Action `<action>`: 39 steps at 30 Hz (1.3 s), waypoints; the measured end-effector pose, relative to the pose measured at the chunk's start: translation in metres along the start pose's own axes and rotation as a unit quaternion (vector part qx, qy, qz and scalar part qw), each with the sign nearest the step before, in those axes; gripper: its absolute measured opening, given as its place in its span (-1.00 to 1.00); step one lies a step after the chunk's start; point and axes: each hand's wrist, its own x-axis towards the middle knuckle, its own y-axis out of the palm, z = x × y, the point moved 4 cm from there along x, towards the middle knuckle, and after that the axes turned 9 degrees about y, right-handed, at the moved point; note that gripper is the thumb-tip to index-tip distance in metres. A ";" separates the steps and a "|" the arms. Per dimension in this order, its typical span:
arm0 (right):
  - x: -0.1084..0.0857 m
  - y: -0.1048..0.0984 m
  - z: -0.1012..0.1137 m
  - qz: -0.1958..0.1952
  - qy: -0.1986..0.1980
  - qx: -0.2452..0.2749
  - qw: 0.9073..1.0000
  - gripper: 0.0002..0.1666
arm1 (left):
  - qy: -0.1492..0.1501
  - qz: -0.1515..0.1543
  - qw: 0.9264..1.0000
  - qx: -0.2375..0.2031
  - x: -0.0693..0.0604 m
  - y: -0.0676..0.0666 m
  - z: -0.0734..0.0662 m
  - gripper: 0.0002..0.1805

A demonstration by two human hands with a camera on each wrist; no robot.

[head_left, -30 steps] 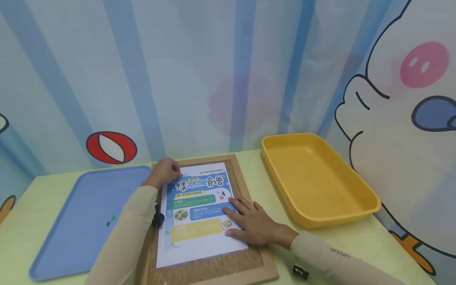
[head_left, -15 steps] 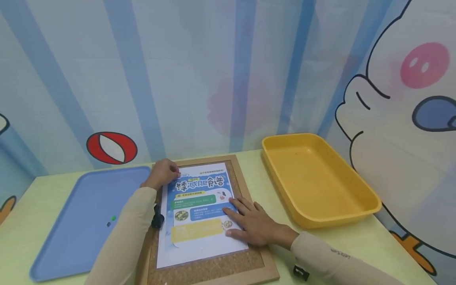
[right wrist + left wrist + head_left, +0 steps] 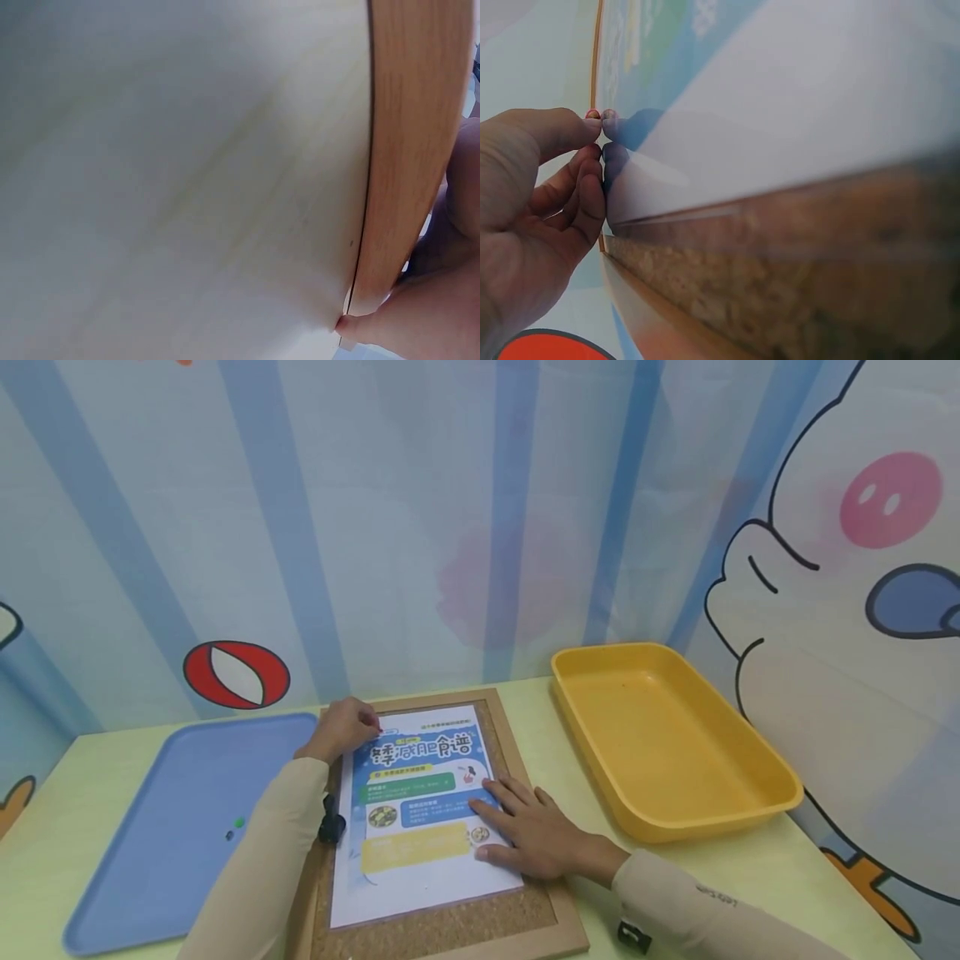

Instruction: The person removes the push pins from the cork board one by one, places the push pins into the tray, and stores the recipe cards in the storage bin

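Note:
A poster with Chinese lettering (image 3: 420,889) lies on a wood-framed corkboard (image 3: 525,914). At its top left corner my left hand (image 3: 343,729) pinches a small red pushpin (image 3: 593,115) against the sheet; the fingers partly hide it. The left wrist view shows the thumb and fingertips of my left hand (image 3: 536,187) meeting their reflections in the glossy sheet. My right hand (image 3: 538,837) rests palm down on the poster's right side, fingers spread and straight. In the right wrist view, the board's wooden frame (image 3: 416,112) runs beside part of that hand (image 3: 435,307).
Left of the board lies a blue tray (image 3: 142,877) bearing a small green pin (image 3: 239,822) and a small dark bit (image 3: 229,836). To the right stands a deep yellow bin (image 3: 652,752). Behind the pale yellow table hangs a printed backdrop (image 3: 420,527).

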 end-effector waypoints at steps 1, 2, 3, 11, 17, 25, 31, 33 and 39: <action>0.000 0.000 0.000 0.000 0.000 0.000 1.000 -0.17 | 0.002 0.000 1.000 0.001 0.000 0.000 -0.001 -0.89; 0.000 0.000 0.000 0.000 0.000 0.000 1.000 -0.17 | 0.006 -0.001 1.000 0.004 0.000 0.000 -0.001 -0.89; 0.000 0.000 0.000 0.000 -0.001 0.001 1.000 -0.18 | 0.009 0.000 1.000 0.006 0.000 0.000 -0.002 -0.89; -0.002 -0.001 0.001 -0.001 -0.001 0.004 1.000 -0.18 | 0.029 0.016 0.998 0.048 0.001 0.002 -0.008 -0.89; -0.001 -0.001 0.001 0.004 0.004 0.006 1.000 -0.18 | 0.040 0.023 0.996 0.082 0.001 0.003 -0.011 -0.88; -0.001 -0.001 0.002 0.002 0.004 0.005 1.000 -0.18 | 0.063 0.023 0.991 0.117 0.002 0.003 -0.014 -0.91; -0.001 -0.002 0.003 0.000 0.003 0.002 1.000 -0.18 | 0.062 0.024 0.990 0.121 0.005 0.003 -0.011 -0.90; -0.001 -0.002 0.002 0.000 0.003 0.002 1.000 -0.18 | 0.062 0.024 0.991 0.118 0.005 0.002 -0.010 -0.89; 0.001 -0.001 0.001 0.002 0.004 0.002 1.000 -0.17 | 0.062 0.030 0.991 0.112 0.007 0.003 -0.008 -0.88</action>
